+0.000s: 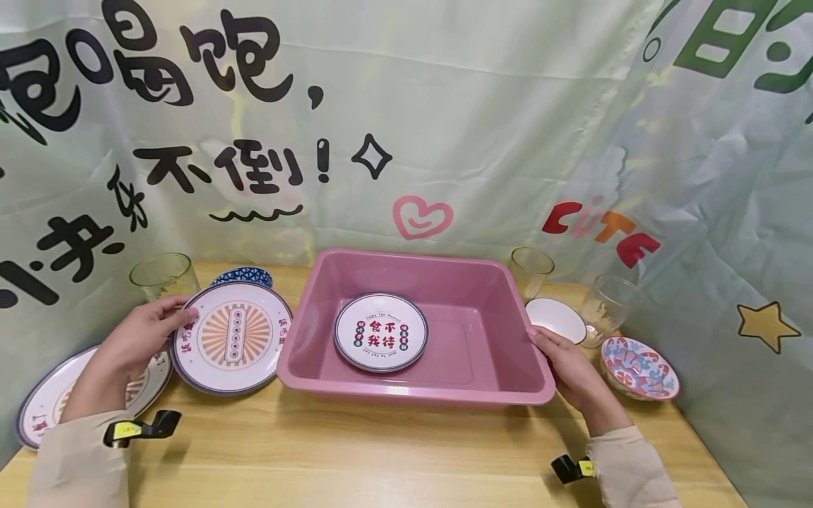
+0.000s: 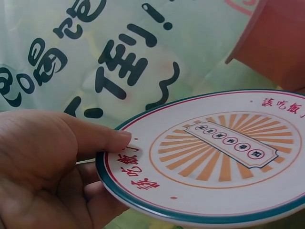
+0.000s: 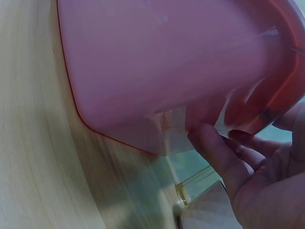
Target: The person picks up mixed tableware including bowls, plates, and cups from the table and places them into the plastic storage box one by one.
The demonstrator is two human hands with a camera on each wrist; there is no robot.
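Note:
My left hand [image 1: 130,342] pinches the left edge of a white plate [image 1: 236,337] with an orange sunburst print and a dark rim. In the left wrist view the thumb lies on top of the plate and the other fingers are beneath it. My right hand [image 1: 571,370] holds the right rim of a pink plastic basin [image 1: 470,395]. In the right wrist view its fingertips are against the outer wall under the lip. Inside the basin, on the left, lies a smaller white plate [image 1: 381,333] with red and green characters.
Another sunburst plate [image 1: 47,395] lies at the left, partly behind my forearm. A green-rimmed glass [image 1: 161,275] and a blue patterned dish [image 1: 248,275] stand behind. Two glasses, a white dish [image 1: 555,319] and a floral bowl [image 1: 638,367] are at right. A printed curtain [image 1: 483,141] encloses the table.

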